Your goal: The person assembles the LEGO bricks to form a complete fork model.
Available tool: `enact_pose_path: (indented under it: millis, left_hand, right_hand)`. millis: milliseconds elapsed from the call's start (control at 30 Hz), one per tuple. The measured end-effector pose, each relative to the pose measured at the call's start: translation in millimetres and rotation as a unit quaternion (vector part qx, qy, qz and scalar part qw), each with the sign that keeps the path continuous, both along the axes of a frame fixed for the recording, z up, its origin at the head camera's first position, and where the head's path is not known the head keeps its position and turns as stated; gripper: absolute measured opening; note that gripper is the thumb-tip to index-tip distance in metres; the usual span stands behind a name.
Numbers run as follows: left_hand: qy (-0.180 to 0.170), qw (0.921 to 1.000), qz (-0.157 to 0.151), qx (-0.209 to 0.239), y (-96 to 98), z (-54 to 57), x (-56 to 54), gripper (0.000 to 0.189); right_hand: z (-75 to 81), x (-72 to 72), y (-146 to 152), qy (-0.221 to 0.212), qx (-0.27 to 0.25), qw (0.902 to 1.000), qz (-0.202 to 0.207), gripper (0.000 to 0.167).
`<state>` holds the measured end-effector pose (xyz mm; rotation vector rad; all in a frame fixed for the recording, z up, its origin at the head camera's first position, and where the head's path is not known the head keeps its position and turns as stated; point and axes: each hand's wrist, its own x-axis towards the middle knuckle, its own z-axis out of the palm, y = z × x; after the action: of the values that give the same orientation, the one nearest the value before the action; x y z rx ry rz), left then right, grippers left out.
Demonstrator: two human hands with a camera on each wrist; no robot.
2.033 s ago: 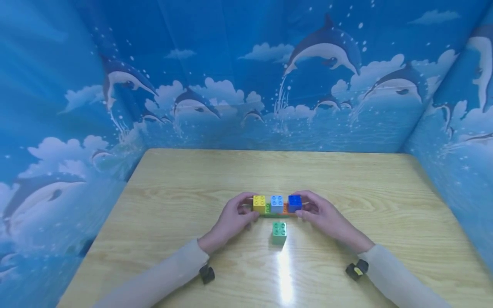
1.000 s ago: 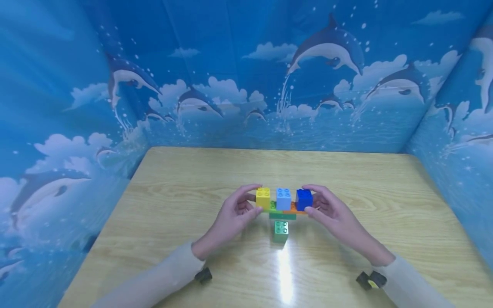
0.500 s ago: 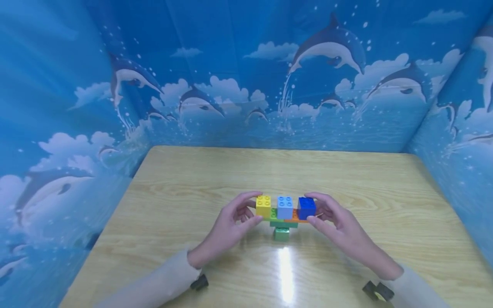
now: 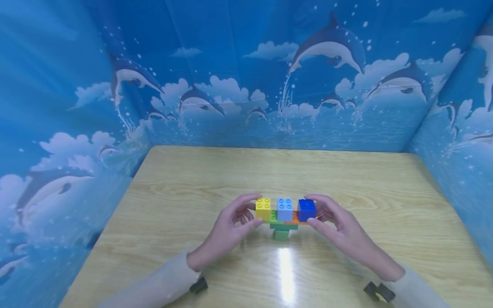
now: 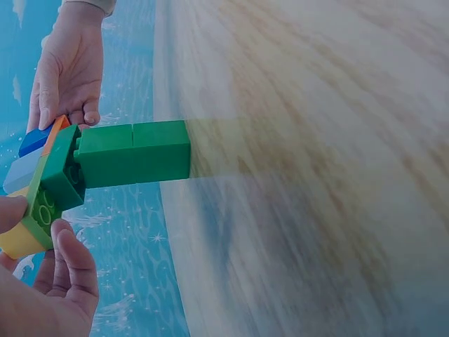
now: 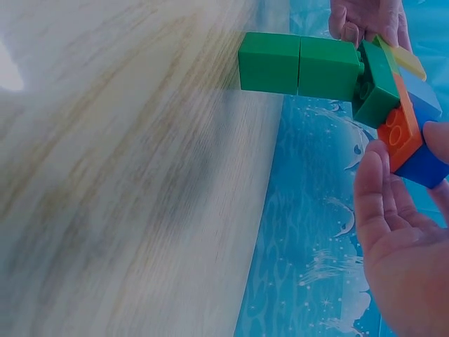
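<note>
My left hand pinches the yellow brick end of a toy-brick assembly, thumb toward me. At the other end, my right hand grips the dark blue brick. Between them a light blue brick straddles a light green plate and an orange plate. A dark green brick joins these plates from below. Under it stands a tower of two green bricks on the table. In both wrist views the dark green brick sits slightly tilted right at the tower's top studs.
The wood-grain table extends around the hands, with a bright light reflection in front of the tower. A blue dolphin-print curtain hangs behind and at the sides. Dark wrist devices are on both sleeves.
Both hands raised the assembly from behind the green tower, drew it toward me, and lowered it over the tower's top. Over the last half second it sank slightly.
</note>
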<state>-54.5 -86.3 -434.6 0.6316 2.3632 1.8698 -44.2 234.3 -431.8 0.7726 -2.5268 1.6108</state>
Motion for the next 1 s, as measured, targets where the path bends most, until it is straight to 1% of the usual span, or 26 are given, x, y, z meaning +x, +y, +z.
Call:
enact_pose_path:
  millis: [200, 267, 433, 533, 667, 800, 900, 1000]
  left_hand:
    - [0.001, 1.0, 0.002, -0.005, -0.7, -0.5, 1.8, 0.062]
    - [0.006, 0.9999, 0.0, -0.009, -0.9, -1.6, 2.4, 0.061]
    - [0.017, 0.9998, -0.006, -0.007, -2.1, -3.3, 4.9, 0.06]
    - [0.036, 0.9993, -0.012, -0.002, -2.5, -4.8, 5.9, 0.058]
    - [0.072, 0.9973, -0.013, -0.009, -3.0, -9.2, 8.7, 0.057]
    - [0.091, 0.9956, -0.007, -0.022, -3.6, -12.5, 11.8, 0.057]
    - [0.102, 0.9945, -0.005, -0.024, -3.7, -14.8, 12.2, 0.058]
    - [0.134, 0.9906, -0.01, -0.027, -3.9, -17.9, 11.8, 0.06]
  right_hand:
    - [-1.3, 0.1, 2.2, -0.003, -0.01, 0.9999, 0.007, 0.051]
    - [-2.2, 0.5, 2.5, 0.002, -0.017, 0.9998, 0.011, 0.051]
    - [-4.2, 1.6, 1.4, 0.036, -0.027, 0.9987, 0.022, 0.053]
    - [-5.3, 2.8, 2.3, 0.049, -0.026, 0.9982, 0.024, 0.055]
    - [-7.5, 4.1, 3.8, 0.069, -0.018, 0.9971, 0.026, 0.058]
    - [-9.1, 4.3, 3.6, 0.091, -0.01, 0.9955, 0.026, 0.06]
    - [-10.1, 4.8, 3.4, 0.096, -0.004, 0.9952, 0.021, 0.062]
    - [-11.8, 5.6, 2.6, 0.098, -0.004, 0.9949, 0.023, 0.062]
